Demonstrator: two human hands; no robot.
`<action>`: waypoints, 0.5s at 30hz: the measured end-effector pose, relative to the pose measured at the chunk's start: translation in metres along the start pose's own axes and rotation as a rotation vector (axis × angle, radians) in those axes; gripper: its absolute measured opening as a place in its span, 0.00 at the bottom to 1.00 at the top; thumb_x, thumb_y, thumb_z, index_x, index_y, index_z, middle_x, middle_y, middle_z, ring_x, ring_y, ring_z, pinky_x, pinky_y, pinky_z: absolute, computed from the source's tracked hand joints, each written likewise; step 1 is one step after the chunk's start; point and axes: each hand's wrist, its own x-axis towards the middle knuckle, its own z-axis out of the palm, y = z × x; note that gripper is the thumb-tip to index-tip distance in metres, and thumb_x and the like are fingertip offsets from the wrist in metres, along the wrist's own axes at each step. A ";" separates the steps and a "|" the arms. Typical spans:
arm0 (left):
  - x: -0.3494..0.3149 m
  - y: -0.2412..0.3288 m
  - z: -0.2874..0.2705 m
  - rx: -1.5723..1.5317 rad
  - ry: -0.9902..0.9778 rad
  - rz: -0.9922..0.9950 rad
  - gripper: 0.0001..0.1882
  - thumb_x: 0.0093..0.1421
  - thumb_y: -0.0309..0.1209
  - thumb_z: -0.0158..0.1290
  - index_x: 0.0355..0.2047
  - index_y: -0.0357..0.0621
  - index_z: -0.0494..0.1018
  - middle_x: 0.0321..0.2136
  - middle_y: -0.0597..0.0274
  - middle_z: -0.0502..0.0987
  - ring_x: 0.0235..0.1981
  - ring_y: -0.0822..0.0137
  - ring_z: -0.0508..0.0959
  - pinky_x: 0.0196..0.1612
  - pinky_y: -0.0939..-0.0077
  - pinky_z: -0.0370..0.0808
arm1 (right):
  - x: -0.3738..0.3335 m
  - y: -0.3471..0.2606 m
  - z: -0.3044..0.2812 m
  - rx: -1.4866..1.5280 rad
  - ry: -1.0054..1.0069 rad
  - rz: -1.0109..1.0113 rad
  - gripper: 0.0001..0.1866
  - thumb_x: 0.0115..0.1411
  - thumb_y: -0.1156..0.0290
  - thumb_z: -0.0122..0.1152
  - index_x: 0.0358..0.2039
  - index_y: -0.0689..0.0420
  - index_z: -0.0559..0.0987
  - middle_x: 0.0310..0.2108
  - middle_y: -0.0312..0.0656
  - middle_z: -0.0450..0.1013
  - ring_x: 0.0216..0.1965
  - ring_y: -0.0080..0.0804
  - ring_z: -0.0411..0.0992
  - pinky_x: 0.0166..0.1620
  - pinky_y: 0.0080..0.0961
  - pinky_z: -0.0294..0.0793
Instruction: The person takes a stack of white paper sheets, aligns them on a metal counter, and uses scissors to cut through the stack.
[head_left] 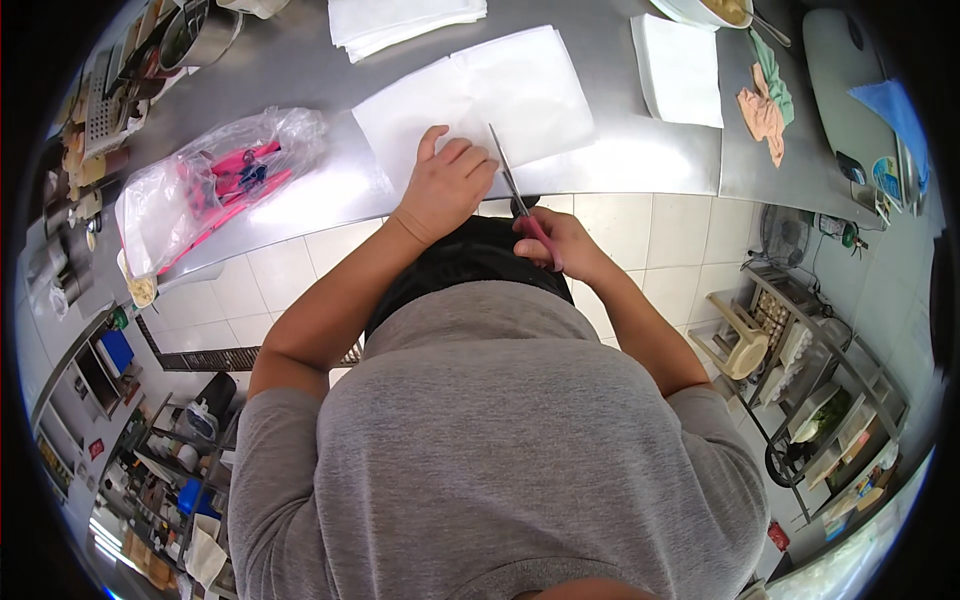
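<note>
- Fingers (470,158) of the left hand (445,185) are spread flat on the white sheet (500,100); nothing is gripped, the paper is only pinned so it cannot slide under the blades.
- Right hand (560,240) is clamped on the pink handles of the scissors (515,195), fingers curled together through the loops.
- Blades are pointed away from the body, up along the sheet just right of the left fingertips; blade gap cannot be told.
- Sheet is laid at the near edge of the steel counter (640,160), part overhanging, so the scissors can be entered from the edge.
- Plastic bag (200,180) with pink items is left well apart at left, out of the cutting line.
- More white sheets: a stack (400,22) at the far edge, one piece (680,70) at right, kept near for reach.
- Crumpled cloths (765,100) are seen at far right.
</note>
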 end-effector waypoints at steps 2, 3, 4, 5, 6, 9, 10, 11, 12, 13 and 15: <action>0.000 -0.001 0.000 -0.008 0.010 -0.001 0.08 0.49 0.30 0.57 0.31 0.49 0.75 0.32 0.71 0.72 0.39 0.69 0.71 0.55 0.56 0.59 | 0.003 0.006 0.003 -0.083 0.053 -0.064 0.29 0.46 0.50 0.70 0.38 0.62 0.73 0.19 0.34 0.68 0.22 0.19 0.65 0.25 0.17 0.64; 0.000 -0.001 0.000 0.007 0.004 0.012 0.08 0.49 0.30 0.57 0.31 0.49 0.75 0.32 0.71 0.72 0.39 0.69 0.72 0.55 0.57 0.59 | 0.005 0.008 0.003 -0.085 0.051 -0.063 0.29 0.46 0.50 0.70 0.38 0.62 0.73 0.19 0.34 0.68 0.22 0.19 0.65 0.25 0.17 0.64; 0.000 -0.001 0.000 0.022 -0.003 0.025 0.08 0.49 0.29 0.57 0.31 0.48 0.75 0.32 0.71 0.73 0.39 0.70 0.72 0.55 0.57 0.59 | 0.006 0.009 0.002 -0.173 0.096 -0.089 0.30 0.44 0.49 0.71 0.36 0.62 0.74 0.21 0.38 0.70 0.24 0.25 0.67 0.28 0.21 0.67; -0.001 -0.002 0.000 0.022 -0.003 0.023 0.08 0.49 0.29 0.57 0.31 0.48 0.75 0.32 0.71 0.73 0.39 0.70 0.72 0.55 0.57 0.59 | 0.007 0.011 0.003 -0.261 0.141 -0.114 0.30 0.42 0.48 0.72 0.34 0.62 0.76 0.23 0.41 0.73 0.26 0.31 0.70 0.32 0.26 0.70; -0.001 -0.002 0.001 0.002 0.014 0.044 0.08 0.48 0.29 0.55 0.31 0.47 0.75 0.32 0.71 0.72 0.38 0.70 0.72 0.54 0.55 0.60 | 0.008 0.014 0.004 -0.262 0.139 -0.113 0.30 0.42 0.48 0.72 0.34 0.62 0.76 0.23 0.41 0.73 0.26 0.31 0.70 0.32 0.26 0.70; -0.002 -0.004 0.002 -0.024 0.026 0.068 0.09 0.47 0.28 0.52 0.32 0.46 0.75 0.32 0.71 0.72 0.38 0.70 0.71 0.54 0.54 0.61 | 0.009 0.017 0.007 -0.232 0.147 -0.111 0.30 0.41 0.48 0.72 0.33 0.62 0.76 0.23 0.42 0.73 0.26 0.31 0.71 0.32 0.25 0.70; -0.002 -0.005 0.002 -0.032 0.022 0.072 0.09 0.48 0.28 0.52 0.32 0.46 0.75 0.32 0.71 0.73 0.38 0.70 0.72 0.54 0.54 0.61 | 0.009 0.016 0.007 -0.167 0.125 -0.094 0.30 0.41 0.48 0.72 0.32 0.62 0.76 0.22 0.42 0.72 0.26 0.30 0.70 0.31 0.25 0.70; -0.003 -0.004 0.001 -0.033 0.021 0.072 0.09 0.48 0.28 0.52 0.32 0.46 0.75 0.32 0.71 0.73 0.38 0.70 0.72 0.54 0.54 0.61 | 0.009 0.013 0.006 -0.103 0.105 -0.076 0.30 0.42 0.47 0.72 0.31 0.62 0.75 0.22 0.41 0.72 0.25 0.30 0.70 0.31 0.26 0.70; -0.003 -0.004 0.000 -0.046 0.000 0.096 0.09 0.48 0.27 0.51 0.32 0.46 0.75 0.32 0.71 0.73 0.37 0.70 0.72 0.54 0.54 0.61 | 0.007 0.004 0.005 -0.102 0.104 -0.076 0.30 0.42 0.47 0.72 0.31 0.62 0.75 0.22 0.41 0.72 0.25 0.30 0.70 0.31 0.26 0.70; -0.003 -0.003 -0.001 -0.059 -0.022 0.119 0.10 0.48 0.27 0.51 0.32 0.46 0.75 0.32 0.71 0.73 0.37 0.70 0.72 0.54 0.55 0.60 | 0.006 -0.008 0.002 -0.071 0.074 -0.040 0.29 0.42 0.48 0.72 0.30 0.62 0.75 0.21 0.41 0.72 0.24 0.29 0.70 0.30 0.25 0.69; -0.001 -0.004 -0.001 -0.064 -0.007 0.114 0.10 0.48 0.28 0.50 0.32 0.46 0.75 0.32 0.71 0.73 0.37 0.70 0.72 0.54 0.55 0.61 | 0.007 -0.014 0.000 -0.041 0.046 -0.004 0.28 0.42 0.48 0.72 0.29 0.62 0.75 0.20 0.41 0.71 0.22 0.27 0.69 0.28 0.24 0.69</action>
